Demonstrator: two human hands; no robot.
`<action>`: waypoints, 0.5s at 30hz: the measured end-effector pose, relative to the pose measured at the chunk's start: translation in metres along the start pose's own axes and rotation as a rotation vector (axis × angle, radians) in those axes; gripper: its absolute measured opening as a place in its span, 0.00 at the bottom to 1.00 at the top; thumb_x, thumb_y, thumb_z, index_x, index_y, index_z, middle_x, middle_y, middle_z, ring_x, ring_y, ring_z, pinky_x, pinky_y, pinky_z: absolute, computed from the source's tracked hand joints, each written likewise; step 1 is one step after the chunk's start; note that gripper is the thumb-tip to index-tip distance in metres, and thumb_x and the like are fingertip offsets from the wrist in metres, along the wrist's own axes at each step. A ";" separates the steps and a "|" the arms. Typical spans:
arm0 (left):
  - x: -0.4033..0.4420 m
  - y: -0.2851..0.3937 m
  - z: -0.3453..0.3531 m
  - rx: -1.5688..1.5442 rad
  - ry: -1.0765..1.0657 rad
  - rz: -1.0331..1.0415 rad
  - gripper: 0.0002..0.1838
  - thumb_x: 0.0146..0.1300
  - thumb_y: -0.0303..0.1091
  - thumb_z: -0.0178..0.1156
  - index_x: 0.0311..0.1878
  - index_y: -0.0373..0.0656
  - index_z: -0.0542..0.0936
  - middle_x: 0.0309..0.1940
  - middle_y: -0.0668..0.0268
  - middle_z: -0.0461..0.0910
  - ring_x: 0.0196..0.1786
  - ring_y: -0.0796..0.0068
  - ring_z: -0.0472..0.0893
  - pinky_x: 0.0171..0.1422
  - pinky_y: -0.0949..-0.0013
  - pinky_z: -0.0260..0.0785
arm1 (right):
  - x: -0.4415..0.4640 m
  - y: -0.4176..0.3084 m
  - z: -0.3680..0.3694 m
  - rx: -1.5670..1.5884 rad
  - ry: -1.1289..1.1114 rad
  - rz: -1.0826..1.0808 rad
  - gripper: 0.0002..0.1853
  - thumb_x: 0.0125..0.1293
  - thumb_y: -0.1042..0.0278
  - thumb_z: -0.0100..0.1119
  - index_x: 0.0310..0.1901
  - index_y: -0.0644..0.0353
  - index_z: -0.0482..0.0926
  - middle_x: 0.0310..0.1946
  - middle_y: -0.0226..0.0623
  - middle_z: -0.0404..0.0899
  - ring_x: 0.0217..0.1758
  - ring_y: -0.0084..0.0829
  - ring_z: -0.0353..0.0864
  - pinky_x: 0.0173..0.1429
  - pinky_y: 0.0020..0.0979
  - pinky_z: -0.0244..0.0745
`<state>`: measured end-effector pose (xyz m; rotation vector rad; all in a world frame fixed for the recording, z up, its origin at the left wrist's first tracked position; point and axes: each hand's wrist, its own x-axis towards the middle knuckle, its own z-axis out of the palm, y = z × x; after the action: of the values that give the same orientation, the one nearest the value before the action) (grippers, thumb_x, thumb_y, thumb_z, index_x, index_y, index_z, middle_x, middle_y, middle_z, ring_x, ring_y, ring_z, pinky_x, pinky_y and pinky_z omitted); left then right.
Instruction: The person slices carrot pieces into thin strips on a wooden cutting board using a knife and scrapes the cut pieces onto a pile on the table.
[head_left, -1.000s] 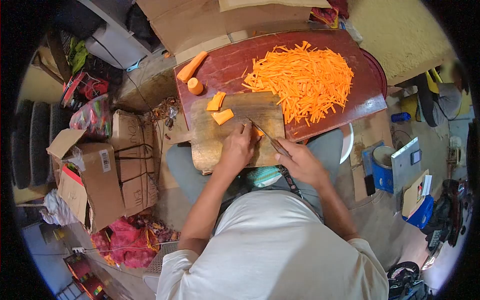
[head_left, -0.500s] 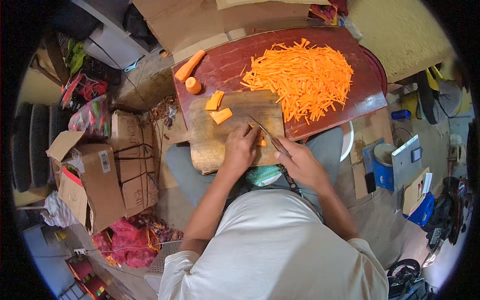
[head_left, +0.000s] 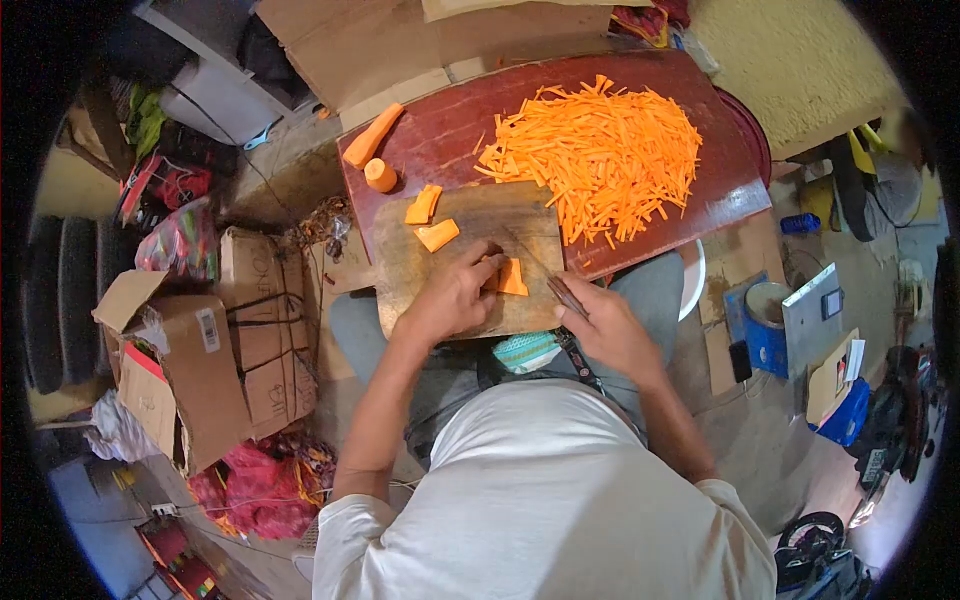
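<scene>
Because your left hand (head_left: 450, 298) has its bent fingers right beside the carrot piece (head_left: 512, 279) on the board (head_left: 403, 288), a skidding blade could nick them; whether they pinch it, you cannot tell from here. Your right fingers grip the knife (head_left: 566, 293), your right hand (head_left: 612, 328) just past the board's edge. Pressing on its near end, over your lap, could tip it off the bench (head_left: 450, 130).

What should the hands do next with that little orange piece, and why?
Probably the left hand should curl its fingertips and steady the carrot piece: they're right by its edge, and the knife in the right hand is close on the other side.
</scene>
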<state>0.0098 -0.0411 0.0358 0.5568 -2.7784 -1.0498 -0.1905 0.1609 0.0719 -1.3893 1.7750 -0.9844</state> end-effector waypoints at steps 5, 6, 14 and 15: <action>-0.015 -0.015 -0.023 0.245 0.137 -0.220 0.27 0.60 0.32 0.74 0.64 0.36 0.85 0.66 0.45 0.81 0.62 0.40 0.86 0.65 0.50 0.82 | 0.000 -0.002 0.000 -0.027 -0.005 -0.012 0.20 0.77 0.69 0.62 0.66 0.66 0.76 0.50 0.64 0.85 0.57 0.68 0.84 0.57 0.56 0.80; -0.015 -0.011 -0.025 0.234 0.166 -0.171 0.27 0.60 0.32 0.74 0.64 0.37 0.85 0.65 0.46 0.81 0.61 0.40 0.86 0.65 0.49 0.82 | -0.001 -0.001 0.000 -0.029 -0.003 -0.017 0.20 0.77 0.69 0.62 0.66 0.66 0.76 0.50 0.65 0.85 0.57 0.68 0.84 0.57 0.56 0.80; -0.007 0.016 0.015 0.085 0.131 0.075 0.26 0.60 0.31 0.76 0.63 0.37 0.86 0.64 0.44 0.79 0.66 0.39 0.80 0.72 0.47 0.75 | -0.001 -0.007 0.004 0.068 -0.078 0.025 0.21 0.78 0.70 0.60 0.68 0.68 0.75 0.50 0.64 0.85 0.55 0.68 0.85 0.59 0.52 0.81; -0.005 0.014 0.023 0.078 0.146 0.087 0.26 0.59 0.30 0.76 0.62 0.37 0.86 0.64 0.44 0.79 0.65 0.39 0.80 0.72 0.47 0.75 | 0.000 -0.007 0.005 0.067 -0.087 0.020 0.21 0.78 0.70 0.60 0.68 0.68 0.75 0.50 0.64 0.85 0.55 0.68 0.85 0.59 0.52 0.81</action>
<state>0.0050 -0.0157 0.0278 0.4957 -2.6987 -0.8507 -0.1824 0.1595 0.0755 -1.3501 1.6746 -0.9497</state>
